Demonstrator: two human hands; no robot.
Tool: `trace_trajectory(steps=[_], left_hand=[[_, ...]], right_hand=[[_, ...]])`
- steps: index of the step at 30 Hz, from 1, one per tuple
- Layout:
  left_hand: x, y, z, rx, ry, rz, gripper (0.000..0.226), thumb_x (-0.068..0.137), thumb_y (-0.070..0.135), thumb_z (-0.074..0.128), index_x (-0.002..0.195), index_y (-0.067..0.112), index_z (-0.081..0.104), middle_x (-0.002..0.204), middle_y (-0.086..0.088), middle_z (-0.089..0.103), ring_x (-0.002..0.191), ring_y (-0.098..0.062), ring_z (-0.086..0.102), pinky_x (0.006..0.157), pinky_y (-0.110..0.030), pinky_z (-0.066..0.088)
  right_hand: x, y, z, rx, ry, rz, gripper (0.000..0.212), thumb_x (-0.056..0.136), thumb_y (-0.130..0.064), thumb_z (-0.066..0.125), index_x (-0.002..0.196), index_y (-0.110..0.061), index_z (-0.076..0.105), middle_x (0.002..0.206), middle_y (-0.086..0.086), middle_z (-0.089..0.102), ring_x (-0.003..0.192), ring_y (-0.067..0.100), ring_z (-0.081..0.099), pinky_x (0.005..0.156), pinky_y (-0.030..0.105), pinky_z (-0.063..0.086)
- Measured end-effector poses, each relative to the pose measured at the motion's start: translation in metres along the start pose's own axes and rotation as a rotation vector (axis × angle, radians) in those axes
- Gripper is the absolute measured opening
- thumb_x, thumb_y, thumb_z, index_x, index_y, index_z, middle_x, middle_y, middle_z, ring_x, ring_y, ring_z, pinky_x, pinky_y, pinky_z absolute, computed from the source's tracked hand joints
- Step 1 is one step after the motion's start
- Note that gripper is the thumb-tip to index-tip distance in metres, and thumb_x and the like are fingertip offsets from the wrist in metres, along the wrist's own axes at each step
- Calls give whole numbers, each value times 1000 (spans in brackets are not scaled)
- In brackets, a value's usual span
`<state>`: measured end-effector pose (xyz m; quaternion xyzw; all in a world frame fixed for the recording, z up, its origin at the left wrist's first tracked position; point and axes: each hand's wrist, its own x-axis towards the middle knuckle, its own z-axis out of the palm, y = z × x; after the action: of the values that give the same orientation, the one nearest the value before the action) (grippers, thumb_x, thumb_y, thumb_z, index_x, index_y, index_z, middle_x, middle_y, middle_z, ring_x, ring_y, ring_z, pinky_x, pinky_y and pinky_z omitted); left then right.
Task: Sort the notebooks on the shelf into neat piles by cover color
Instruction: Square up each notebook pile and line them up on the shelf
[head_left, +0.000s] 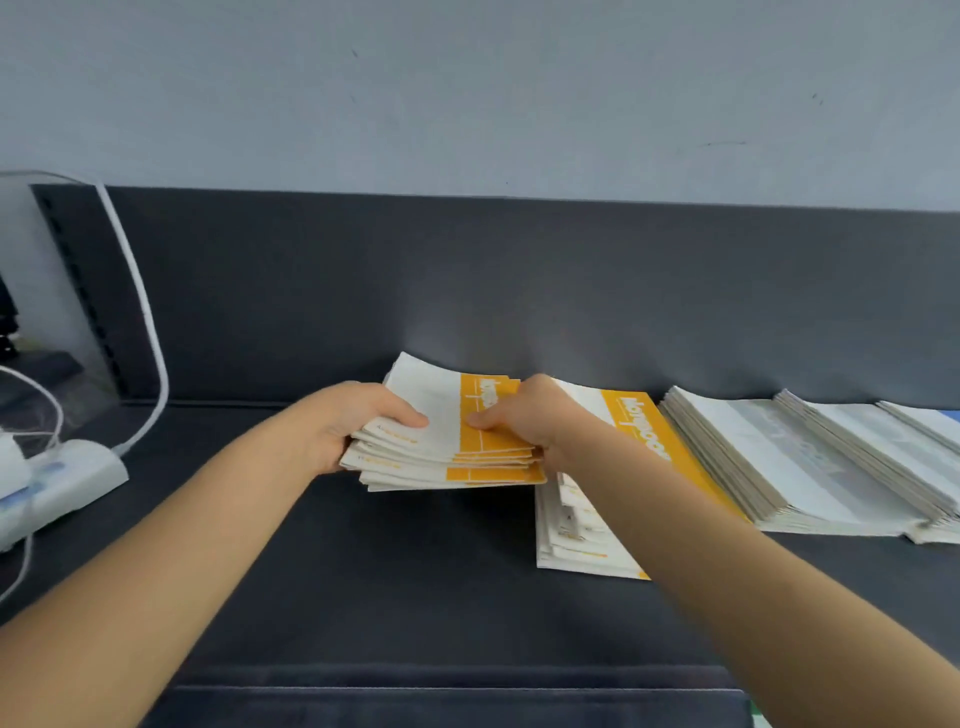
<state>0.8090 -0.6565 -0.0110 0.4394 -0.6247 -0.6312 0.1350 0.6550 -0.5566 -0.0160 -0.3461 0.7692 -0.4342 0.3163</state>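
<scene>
My left hand (358, 423) gripped the left edge of a bundle of orange-and-white notebooks (447, 441), thumb curled over the top cover and fingers underneath. My right hand (524, 418) gripped the bundle's right edge in the same way, with the thumb pressed on the orange band. The notebooks in the bundle were fanned unevenly, their near edges stepped one below another. I could not tell whether the bundle rested on the dark shelf (415, 571) or hung just above it. Just right of the bundle, an orange-and-white pile (641, 428) lay flat on the shelf. My right wrist and forearm crossed over it and hid much of its top cover. Farther right of the bundle, touching that pile or just beside it, lay a slanted pile of grey-and-white notebooks (795, 457). Another pale pile (924, 431) ran out of view past it, with a sliver of blue (955, 415) at the very edge. Behind the bundle rose the shelf's dark back panel (467, 291), with a pale wall (467, 93) above that. Well to the left of the bundle sat a white power strip (57, 483). A thick white cable (140, 312) looped up from it past a clear panel (52, 291). Nothing lay between my hands and the bundle. Its far corner curled up close to the back panel, and the bare shelf stretched toward me below it.
</scene>
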Motion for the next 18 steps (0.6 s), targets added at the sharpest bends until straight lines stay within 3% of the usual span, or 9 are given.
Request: trace_trajectory(steps=[4,6,8,9,10,12,16,18], left_hand=[[7,-17,-16,192,70,-10,25,77,-2,72,102,-2,70,90,-17,75,84,-30,72,77,-38,57],[6,-21,-17,281,74,3,14,79,-1,70,92,6,69,87,-12,74,81,-23,70,76,-33,56],[2,-21,-15,410,118,-1,15,82,7,69,95,12,62,94,-3,66,88,-17,62,70,-27,47],[2,-22,-16,542,162,-2,27,81,15,70,105,13,59,108,-2,59,102,-19,55,75,-27,43],[3,-21,-15,702,216,-7,42,78,24,71,116,15,54,122,-3,48,117,-22,44,83,-30,40],[1,-17,-9,919,310,39,58,75,36,70,125,17,48,133,-5,34,128,-25,28,94,-35,37],[-2,-4,41,832,283,299,70,82,37,68,141,16,38,144,-3,29,134,-23,27,96,-32,36],[5,5,77,676,182,330,63,83,38,67,135,12,45,127,-3,43,114,-20,48,86,-29,42]], right_hand=[[3,10,29,-95,-61,-27,51,83,-22,73,125,-8,47,122,7,56,102,21,53,78,27,41],[5,12,37,-224,-64,-60,50,83,-27,72,123,-9,47,119,5,56,110,22,55,79,28,43],[7,11,37,-385,-46,-114,31,84,-31,70,103,-12,56,96,0,60,94,18,60,72,24,45],[9,11,33,-444,-18,-140,22,84,-33,69,86,-15,55,80,-3,57,79,14,58,64,21,43],[12,11,26,-483,17,-155,26,84,-33,68,74,-16,52,67,-4,51,66,10,53,56,20,40],[17,12,3,-556,127,-156,34,83,-36,65,64,-14,47,59,-3,44,55,11,44,49,20,34],[21,29,-62,-703,350,-63,38,83,-34,61,61,-11,41,57,-1,42,52,17,41,44,23,27],[24,46,-87,-694,360,9,36,81,-32,63,61,-11,41,58,1,44,52,17,42,45,24,30]])
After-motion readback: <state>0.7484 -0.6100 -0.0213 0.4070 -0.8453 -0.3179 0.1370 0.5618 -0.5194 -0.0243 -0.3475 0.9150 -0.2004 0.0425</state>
